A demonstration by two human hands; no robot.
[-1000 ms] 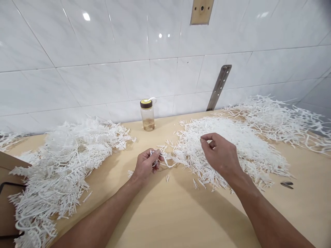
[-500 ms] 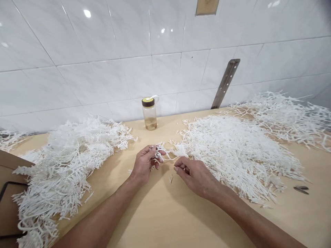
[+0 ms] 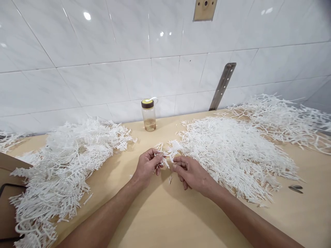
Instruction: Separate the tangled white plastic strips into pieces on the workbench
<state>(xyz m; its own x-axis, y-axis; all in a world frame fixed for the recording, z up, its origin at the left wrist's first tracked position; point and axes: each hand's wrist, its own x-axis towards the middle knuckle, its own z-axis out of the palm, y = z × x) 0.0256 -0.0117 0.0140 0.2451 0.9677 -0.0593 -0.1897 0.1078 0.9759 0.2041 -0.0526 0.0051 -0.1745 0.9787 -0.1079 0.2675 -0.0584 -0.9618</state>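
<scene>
My left hand pinches a white branching piece between thumb and fingers near the middle of the table. Just to its right, my right hand has its thumb and forefinger closed on the right end of the same piece. A small white sprig lies on the wood below the gap between the hands. Beyond my right hand spreads a large pile of thin white strands. Another pile of white branching pieces lies to the left of my left hand.
A clear bottle with a dark and yellow lid stands by the tiled wall. Small dark metal pieces lie at the right. A brown box is at the left edge. More white branches lie back right, near a metal bracket.
My right hand has come up to the white piece and closed on its end. The piece has turned in my left hand. The view has shifted slightly.
</scene>
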